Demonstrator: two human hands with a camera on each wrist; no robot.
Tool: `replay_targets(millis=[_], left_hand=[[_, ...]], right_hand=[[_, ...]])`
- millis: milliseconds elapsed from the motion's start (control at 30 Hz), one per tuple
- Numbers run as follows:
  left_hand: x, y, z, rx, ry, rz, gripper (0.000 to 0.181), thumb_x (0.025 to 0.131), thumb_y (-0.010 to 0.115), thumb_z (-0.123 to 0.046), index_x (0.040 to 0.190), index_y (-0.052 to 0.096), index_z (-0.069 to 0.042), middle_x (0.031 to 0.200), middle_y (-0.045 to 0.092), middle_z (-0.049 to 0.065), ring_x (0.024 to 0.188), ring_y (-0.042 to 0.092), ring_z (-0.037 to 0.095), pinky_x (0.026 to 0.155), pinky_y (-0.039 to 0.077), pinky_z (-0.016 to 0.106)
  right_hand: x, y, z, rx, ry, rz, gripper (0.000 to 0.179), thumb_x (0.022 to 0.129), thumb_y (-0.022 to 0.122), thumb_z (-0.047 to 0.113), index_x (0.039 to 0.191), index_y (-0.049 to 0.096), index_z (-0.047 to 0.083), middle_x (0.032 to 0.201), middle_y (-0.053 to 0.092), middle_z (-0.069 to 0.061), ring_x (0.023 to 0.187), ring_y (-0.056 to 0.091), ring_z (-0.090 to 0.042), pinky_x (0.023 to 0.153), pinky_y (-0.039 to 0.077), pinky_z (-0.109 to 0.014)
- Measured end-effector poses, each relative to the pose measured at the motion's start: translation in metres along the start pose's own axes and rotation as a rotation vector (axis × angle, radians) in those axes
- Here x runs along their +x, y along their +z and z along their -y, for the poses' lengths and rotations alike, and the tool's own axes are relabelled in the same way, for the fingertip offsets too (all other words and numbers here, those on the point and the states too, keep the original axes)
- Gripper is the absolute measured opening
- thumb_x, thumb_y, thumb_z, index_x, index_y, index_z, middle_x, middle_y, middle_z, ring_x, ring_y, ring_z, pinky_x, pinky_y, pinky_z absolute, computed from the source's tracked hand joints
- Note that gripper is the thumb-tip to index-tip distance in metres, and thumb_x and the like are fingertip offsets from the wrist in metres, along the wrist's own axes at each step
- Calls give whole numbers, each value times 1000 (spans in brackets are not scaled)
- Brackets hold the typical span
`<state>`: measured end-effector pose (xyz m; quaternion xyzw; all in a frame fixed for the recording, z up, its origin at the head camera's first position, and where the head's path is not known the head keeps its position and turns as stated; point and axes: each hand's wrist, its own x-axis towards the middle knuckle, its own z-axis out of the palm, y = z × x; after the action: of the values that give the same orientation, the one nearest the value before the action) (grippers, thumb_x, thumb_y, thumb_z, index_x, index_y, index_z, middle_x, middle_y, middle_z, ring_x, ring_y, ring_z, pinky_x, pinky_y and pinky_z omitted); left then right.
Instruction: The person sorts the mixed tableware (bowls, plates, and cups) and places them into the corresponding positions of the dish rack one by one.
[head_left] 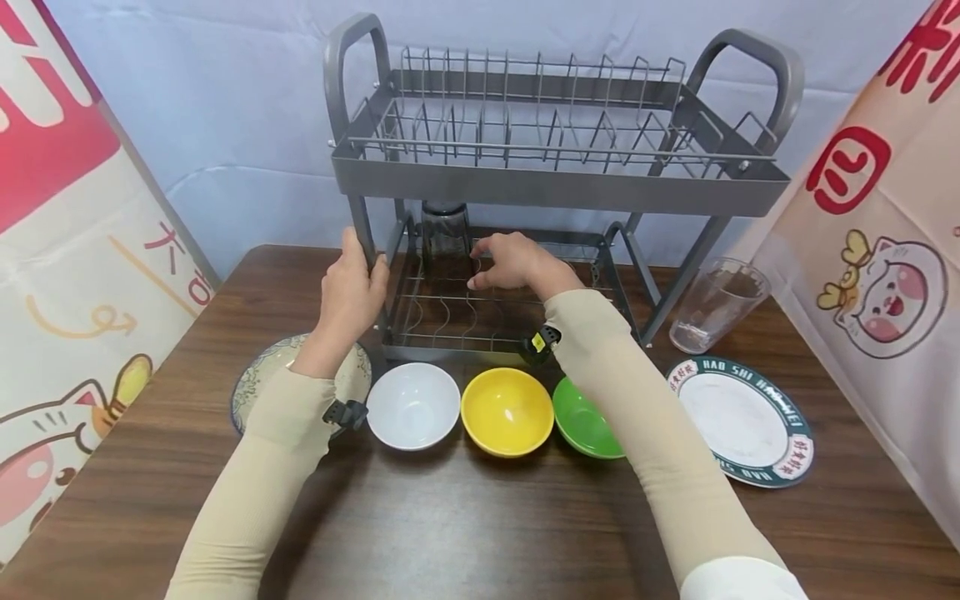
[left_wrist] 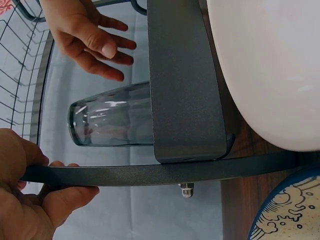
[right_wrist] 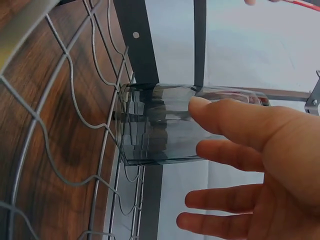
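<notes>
My left hand [head_left: 352,287] grips the front left post of a grey two-tier dish rack [head_left: 555,185], fingers and thumb on opposite sides of the metal. On the lower tier, at its left end, a dark clear drinking glass [head_left: 446,232] stands upside down on the wires. Inside the rack my right hand [head_left: 517,265] is to the right of that glass, its thumb and fingers spread. A gap shows between the fingertips and the glass [left_wrist: 111,117] in the left wrist view. Nothing is held in the right hand [right_wrist: 270,150].
In front of the rack stand white [head_left: 414,407], yellow [head_left: 507,412] and green [head_left: 588,423] bowls. A patterned plate [head_left: 255,375] lies left, a green-rimmed plate [head_left: 738,421] right. A clear tumbler [head_left: 716,304] stands beside the rack's right side. The upper tier has upright wire dividers.
</notes>
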<state>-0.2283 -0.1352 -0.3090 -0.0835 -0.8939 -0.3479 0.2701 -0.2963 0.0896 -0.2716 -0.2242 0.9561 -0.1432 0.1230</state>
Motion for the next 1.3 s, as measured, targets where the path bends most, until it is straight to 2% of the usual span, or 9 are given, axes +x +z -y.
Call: replay_targets(millis=[133,300,567,800,1300], left_hand=[[0,1,-1,-4,13,-2,20,96,47,-14,107,39,0,72,55,14,60,56,34,55,44,46],[-1,0,0,-2,12,-11,20,95,48,-14,107,39,0,71,55,14,60,56,34,55,44,46],[0,1,0,-6,13,-18,20,95,48,-14,107,39,0,71,56,15,61,57,34,56,45,47],[0,1,0,-6,9,-11,21,95,48,-14,109,39,0,73,56,15,62,58,35,57,45,47],[0,1,1,-6,3,1,20,96,47,-14,108,39,0,72,56,15,61,57,35,57,45,47]], right_hand=[[-7,2,0,-48,-13,17,56,86,66,34,134,48,11,129,51,-10,114,49,-27,91,41,-42],[-13,5,0,-77,-49,30,56,86,66,33,133,49,8,130,51,-9,119,45,-28,96,38,-42],[-24,9,-5,-98,-61,43,54,85,68,32,131,52,8,128,53,-10,119,44,-31,96,37,-44],[-35,14,-6,-99,-64,87,56,85,68,31,132,51,7,127,54,-11,114,49,-29,94,40,-44],[-71,10,-10,-151,-77,124,56,85,69,32,133,51,10,130,52,-11,117,48,-30,93,40,-47]])
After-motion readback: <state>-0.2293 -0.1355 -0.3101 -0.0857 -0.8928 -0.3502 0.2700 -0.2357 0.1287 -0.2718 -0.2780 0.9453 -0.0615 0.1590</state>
